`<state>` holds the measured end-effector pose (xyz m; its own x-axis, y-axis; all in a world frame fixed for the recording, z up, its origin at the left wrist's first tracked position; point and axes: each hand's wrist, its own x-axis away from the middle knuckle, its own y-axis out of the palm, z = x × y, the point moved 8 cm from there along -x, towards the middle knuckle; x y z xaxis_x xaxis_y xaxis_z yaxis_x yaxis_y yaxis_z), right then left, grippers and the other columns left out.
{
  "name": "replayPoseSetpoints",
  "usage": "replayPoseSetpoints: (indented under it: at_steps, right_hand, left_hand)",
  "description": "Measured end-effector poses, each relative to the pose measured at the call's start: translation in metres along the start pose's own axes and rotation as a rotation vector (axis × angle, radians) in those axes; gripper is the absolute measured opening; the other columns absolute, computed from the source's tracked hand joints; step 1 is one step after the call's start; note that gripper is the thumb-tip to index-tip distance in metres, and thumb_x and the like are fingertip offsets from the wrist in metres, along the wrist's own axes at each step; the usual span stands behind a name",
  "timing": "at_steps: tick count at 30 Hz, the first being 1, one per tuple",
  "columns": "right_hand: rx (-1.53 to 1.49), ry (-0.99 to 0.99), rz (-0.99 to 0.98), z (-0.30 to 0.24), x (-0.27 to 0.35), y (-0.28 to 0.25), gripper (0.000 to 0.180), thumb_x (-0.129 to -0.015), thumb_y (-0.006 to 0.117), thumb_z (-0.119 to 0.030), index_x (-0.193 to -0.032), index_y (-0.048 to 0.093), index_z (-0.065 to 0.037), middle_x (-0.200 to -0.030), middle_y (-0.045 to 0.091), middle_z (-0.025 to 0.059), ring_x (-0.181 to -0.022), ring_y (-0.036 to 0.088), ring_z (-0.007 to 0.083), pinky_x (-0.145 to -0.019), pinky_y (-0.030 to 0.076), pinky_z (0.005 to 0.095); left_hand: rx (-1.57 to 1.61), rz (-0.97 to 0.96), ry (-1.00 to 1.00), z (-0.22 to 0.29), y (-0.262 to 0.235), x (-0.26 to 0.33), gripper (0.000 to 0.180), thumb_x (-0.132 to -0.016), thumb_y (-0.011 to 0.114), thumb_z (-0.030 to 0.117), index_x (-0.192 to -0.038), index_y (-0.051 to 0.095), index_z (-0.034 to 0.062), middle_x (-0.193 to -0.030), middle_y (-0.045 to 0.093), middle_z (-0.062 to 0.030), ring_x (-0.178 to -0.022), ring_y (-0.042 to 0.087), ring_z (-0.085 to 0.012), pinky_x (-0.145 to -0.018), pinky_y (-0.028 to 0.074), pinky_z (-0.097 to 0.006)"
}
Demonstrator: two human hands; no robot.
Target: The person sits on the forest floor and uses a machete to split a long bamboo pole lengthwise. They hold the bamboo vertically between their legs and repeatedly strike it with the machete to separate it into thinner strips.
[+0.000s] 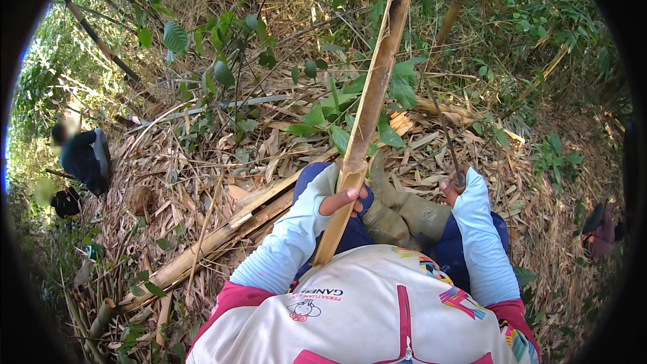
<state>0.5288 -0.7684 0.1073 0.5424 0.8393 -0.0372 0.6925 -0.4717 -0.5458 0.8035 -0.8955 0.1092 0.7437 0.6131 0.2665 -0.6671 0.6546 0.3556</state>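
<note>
A long split bamboo pole, its hollow inner face turned up, slants from my lap toward the top of the head view. My left hand is closed around its lower part, with the near end by my waist. To the right, my right hand grips a machete by its handle. The thin dark blade, seen nearly edge-on, points away from me, apart from the pole. My olive boots are drawn up between the two hands.
More split bamboo lies on the dry leaves at my left. A leafy green plant grows just ahead. One person is off to the left, and another shows partly at the right rim. A cut stump stands lower left.
</note>
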Motion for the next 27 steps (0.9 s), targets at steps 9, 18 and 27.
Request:
replayPoseSetpoints:
  at_steps: [9,18,27]
  right_hand:
    - [-0.052,-0.030,-0.040,-0.016,0.018,0.022,0.026,-0.078,0.077,-0.009,-0.094,0.059,-0.003,-0.075,0.060,0.0013,-0.069,0.059,0.0086,-0.063,0.049,0.0243]
    - [0.020,-0.070,-0.148,-0.042,0.017,0.036,0.029,-0.079,0.077,-0.015,-0.096,0.058,-0.002,-0.074,0.059,0.0019,-0.064,0.054,0.0096,-0.060,0.046,0.0259]
    - [0.050,-0.136,-0.213,-0.064,0.018,0.048,0.028,-0.080,0.076,-0.015,-0.098,0.059,-0.001,-0.074,0.061,0.0049,-0.065,0.056,0.0114,-0.061,0.047,0.0279]
  left_hand:
    - [0.100,0.003,0.117,0.000,-0.013,0.010,0.065,-0.086,0.066,0.050,-0.126,0.047,0.0016,-0.094,0.063,-0.0145,-0.075,0.065,-0.0216,-0.066,0.055,-0.033]
    - [0.079,0.133,0.252,0.021,-0.020,0.012,0.065,-0.089,0.061,0.053,-0.127,0.048,0.0021,-0.092,0.063,-0.0134,-0.070,0.064,-0.0191,-0.062,0.054,-0.030]
    - [0.079,0.306,0.318,0.035,-0.028,0.000,0.057,-0.092,0.058,0.051,-0.122,0.046,0.0041,-0.092,0.063,-0.0115,-0.069,0.064,-0.0169,-0.060,0.054,-0.031]
